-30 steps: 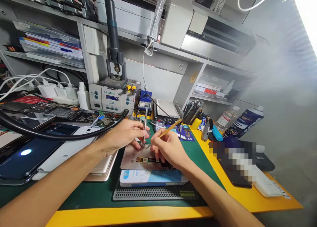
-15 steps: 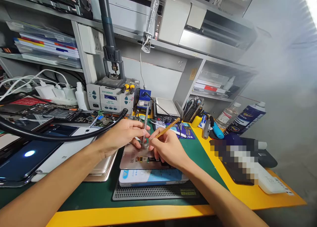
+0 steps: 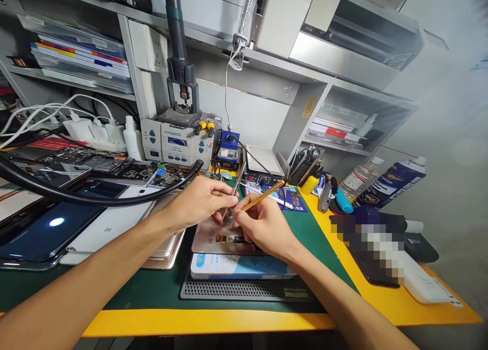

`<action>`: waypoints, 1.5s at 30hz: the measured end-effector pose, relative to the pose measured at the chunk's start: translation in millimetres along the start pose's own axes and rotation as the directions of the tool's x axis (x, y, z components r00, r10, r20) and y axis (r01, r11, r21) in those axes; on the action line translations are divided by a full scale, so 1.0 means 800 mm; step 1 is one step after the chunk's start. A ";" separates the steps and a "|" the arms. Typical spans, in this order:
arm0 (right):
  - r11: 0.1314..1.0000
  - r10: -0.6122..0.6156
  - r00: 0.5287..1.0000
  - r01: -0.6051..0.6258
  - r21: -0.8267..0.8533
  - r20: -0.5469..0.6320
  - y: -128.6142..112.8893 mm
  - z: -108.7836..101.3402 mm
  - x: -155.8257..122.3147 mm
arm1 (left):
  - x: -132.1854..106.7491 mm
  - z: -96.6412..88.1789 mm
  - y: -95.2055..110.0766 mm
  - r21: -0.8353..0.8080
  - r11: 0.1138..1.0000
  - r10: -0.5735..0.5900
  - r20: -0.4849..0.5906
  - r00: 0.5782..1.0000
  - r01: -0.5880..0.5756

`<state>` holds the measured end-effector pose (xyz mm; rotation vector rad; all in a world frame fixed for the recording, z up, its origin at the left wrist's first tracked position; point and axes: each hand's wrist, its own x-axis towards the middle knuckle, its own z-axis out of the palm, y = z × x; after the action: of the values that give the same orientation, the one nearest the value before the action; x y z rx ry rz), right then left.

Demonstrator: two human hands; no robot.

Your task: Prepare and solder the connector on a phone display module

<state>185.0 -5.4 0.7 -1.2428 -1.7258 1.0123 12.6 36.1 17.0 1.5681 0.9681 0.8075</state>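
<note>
Left hand (image 3: 208,200): pinching metal tweezers (image 3: 238,179) between thumb and fingers, tips down at the panel's far side; can't tell if they touch it.
Right hand (image 3: 269,225): grasping a gold pen-shaped tool (image 3: 271,191) like a pencil, back end up and to the right; working tip too small to make out.
Panel (image 3: 204,242): flat pinkish-grey screen part under both hands, lying on the blue-white box; QR-type code plus faint print on its left, flex cable (image 3: 229,239) with a small code label.
Blue-white box (image 3: 244,267): triangular logo on a blue patch at left, other print too small; sits on a perforated grey plate (image 3: 236,291) with a yellowish label, unreadable.
Hot-air station (image 3: 177,142): reads "QUICK", "LEAD FREE".
Blue soldering unit (image 3: 227,151): orange digits look like 350.
White phone (image 3: 110,228): "mi" logo, left of the panel.
Dark blue phone (image 3: 57,233): small lettering near its lower left, not legible.
Clear bottle (image 3: 360,174): red and white label, text blurred.
Spray can (image 3: 389,183): dark blue, oval yellow-edged logo, wording not legible.
</note>
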 end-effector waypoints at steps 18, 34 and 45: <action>0.996 -0.030 1.000 0.030 -0.086 0.004 -0.003 0.003 -0.005 | 0.000 0.003 -0.001 -0.022 1.000 0.019 -0.002 1.000 -0.019; 0.991 -0.065 0.998 0.067 -0.119 0.020 -0.006 0.003 -0.006 | -0.001 0.004 0.000 -0.044 0.999 0.001 -0.013 1.000 -0.002; 0.992 -0.044 0.999 0.042 -0.121 -0.006 -0.007 0.004 -0.006 | -0.001 0.003 0.000 -0.023 1.000 0.007 -0.008 1.000 -0.007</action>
<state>180.9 -11.7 4.1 -1.2780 -1.8222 0.8870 14.4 34.4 16.3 1.5505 0.9558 0.8276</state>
